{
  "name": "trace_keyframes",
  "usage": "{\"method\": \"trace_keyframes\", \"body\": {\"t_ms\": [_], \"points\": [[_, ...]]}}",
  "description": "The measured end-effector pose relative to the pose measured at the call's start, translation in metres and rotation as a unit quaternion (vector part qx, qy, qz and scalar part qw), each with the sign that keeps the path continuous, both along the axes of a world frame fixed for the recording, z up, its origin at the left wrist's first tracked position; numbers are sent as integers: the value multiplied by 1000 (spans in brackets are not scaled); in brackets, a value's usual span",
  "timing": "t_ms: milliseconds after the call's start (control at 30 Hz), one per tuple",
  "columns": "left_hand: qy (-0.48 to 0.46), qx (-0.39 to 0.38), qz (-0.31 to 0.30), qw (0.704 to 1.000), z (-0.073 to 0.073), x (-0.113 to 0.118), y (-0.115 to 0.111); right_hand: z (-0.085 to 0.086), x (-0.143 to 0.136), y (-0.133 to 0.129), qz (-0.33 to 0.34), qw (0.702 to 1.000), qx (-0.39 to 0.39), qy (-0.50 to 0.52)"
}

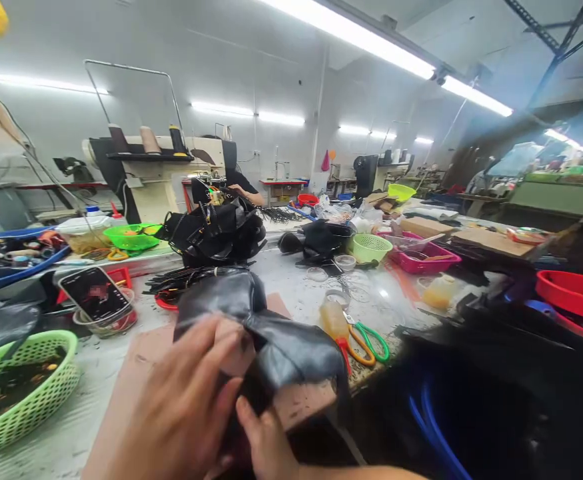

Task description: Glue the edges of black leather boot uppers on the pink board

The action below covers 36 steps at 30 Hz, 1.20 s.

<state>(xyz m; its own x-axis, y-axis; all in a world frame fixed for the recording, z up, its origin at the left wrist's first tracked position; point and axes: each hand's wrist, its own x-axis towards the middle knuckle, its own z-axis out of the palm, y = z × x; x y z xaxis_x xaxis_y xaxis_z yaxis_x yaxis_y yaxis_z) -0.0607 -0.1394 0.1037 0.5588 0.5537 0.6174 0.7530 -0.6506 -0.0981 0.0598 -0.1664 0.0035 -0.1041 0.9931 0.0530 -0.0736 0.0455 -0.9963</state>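
Note:
A shiny black leather piece (296, 350), folded and bunched, lies over a brown board (144, 373) at the table's front edge. On its near left side my left hand (186, 400) is closed, fingers bent and pressed together on the leather, slightly blurred. Lower and to the right, my right hand (266, 433) grips the same piece, its thumb pointing up along the dark material. Its other fingers are hidden. Just right of the leather are a glue bottle (334, 321) with a red tip and scissors (368, 343) with orange and green handles.
A green basket (36, 407) stands at the left, near a phone (96, 295) propped on a tub. Black bags (214, 233) are piled behind the leather. A pink tray (426, 257) and red basin (574, 293) are at the right. A person (246, 190) sits at a machine beyond.

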Motion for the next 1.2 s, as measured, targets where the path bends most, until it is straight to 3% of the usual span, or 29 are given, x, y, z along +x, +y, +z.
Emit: {"method": "trace_keyframes", "body": {"t_ms": [100,200,300,433,500,600,667,800,967,1067,1200], "points": [[130,-108,5,986,-15,44,25,-10,-4,-16,161,985,-40,-56],[183,-257,-14,949,-39,73,37,-2,8,-20,205,975,-35,-78],[223,-377,-84,895,-65,69,39,7,26,-21,239,965,-29,-106],[226,-403,-178,869,-86,34,57,21,57,-20,258,957,-15,-133],[232,-404,-226,855,-86,21,73,27,74,-6,227,961,4,-155],[237,-406,-240,850,-78,13,93,27,96,39,25,982,29,-187],[241,-409,-218,853,-73,15,96,21,102,79,-82,986,-29,-141],[241,-413,-198,856,-78,16,82,21,87,142,-53,994,-47,-82],[163,-307,-162,924,-106,3,57,44,52,161,36,997,75,-10],[135,-273,-81,949,-112,1,51,45,55,166,8,984,151,-94],[163,-341,14,926,-98,18,59,28,79,160,-91,949,132,-273]]}}
